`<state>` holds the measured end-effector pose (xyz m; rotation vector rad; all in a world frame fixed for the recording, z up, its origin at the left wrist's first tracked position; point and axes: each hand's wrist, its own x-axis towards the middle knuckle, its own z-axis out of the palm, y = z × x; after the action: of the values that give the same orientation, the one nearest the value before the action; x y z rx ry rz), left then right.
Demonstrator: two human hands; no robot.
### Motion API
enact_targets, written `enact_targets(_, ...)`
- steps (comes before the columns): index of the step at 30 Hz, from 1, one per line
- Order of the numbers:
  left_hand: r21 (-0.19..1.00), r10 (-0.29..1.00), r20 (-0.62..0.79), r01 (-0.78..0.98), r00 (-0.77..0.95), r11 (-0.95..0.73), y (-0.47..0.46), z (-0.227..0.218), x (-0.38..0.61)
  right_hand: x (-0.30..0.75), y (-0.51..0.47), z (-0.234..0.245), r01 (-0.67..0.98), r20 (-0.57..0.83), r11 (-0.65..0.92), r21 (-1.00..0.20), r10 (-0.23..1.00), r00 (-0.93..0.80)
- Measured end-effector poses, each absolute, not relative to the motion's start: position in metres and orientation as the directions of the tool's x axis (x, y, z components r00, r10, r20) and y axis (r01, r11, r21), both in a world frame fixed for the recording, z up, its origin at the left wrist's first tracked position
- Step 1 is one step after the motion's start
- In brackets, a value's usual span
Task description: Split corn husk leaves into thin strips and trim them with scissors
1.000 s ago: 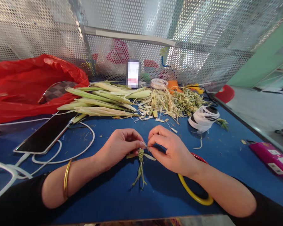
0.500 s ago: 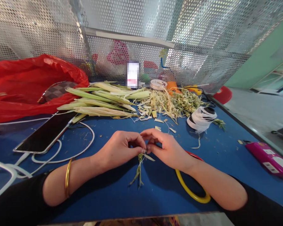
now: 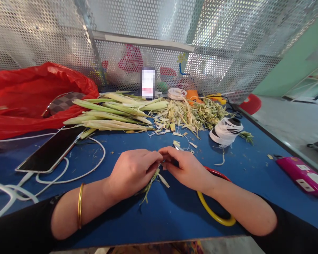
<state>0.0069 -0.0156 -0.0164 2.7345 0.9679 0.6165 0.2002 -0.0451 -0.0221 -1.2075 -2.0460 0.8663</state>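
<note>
My left hand [image 3: 134,171] is closed around a small woven piece of green leaf strips [image 3: 149,185], whose loose ends stick out below the palm onto the blue table [image 3: 116,215]. My right hand [image 3: 185,167] meets it fingertip to fingertip, pinching the top of the same piece together with a thin white thread. A gold bangle [image 3: 80,205] circles my left wrist. Most of the woven piece is hidden under my left hand.
Long green leaves [image 3: 113,111] and a heap of trimmings [image 3: 196,113] lie beyond my hands. A white thread spool [image 3: 226,131], a phone [image 3: 51,150] with white cable, a red bag [image 3: 29,93], a pink device [image 3: 303,174] and a red-yellow ring [image 3: 214,215] surround them. Perforated metal screens stand behind.
My left hand has rolled over the woven piece, covering most of it. The piece has tilted, its loose ends swinging leftwards. Both hands have sunk closer to the table.
</note>
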Motion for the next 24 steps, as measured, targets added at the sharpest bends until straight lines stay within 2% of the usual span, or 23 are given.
enact_targets(4,0.183,0.578,0.365,0.553,0.729,-0.813,-0.0167,-0.0181,0.0059,0.2005,-0.0453,-0.0249,0.513,0.15,0.352,-0.783,0.907,-0.394)
enact_targets(9,0.041,0.449,0.487,0.494,0.749,-0.869,-0.017,-0.0194,0.0051,0.2015,-0.045,-0.0266,0.491,0.149,0.346,-0.799,0.906,-0.396)
enact_targets(15,-0.071,0.33,0.553,0.438,0.765,-0.896,-0.0147,-0.0169,0.0057,0.2012,-0.0468,-0.0249,0.469,0.178,0.39,-0.793,0.884,-0.433)
enact_targets(24,-0.049,0.309,0.606,0.422,0.733,-0.905,-0.0136,-0.0182,0.0067,0.2,-0.0407,-0.0264,0.417,0.115,0.274,-0.867,0.923,-0.368)
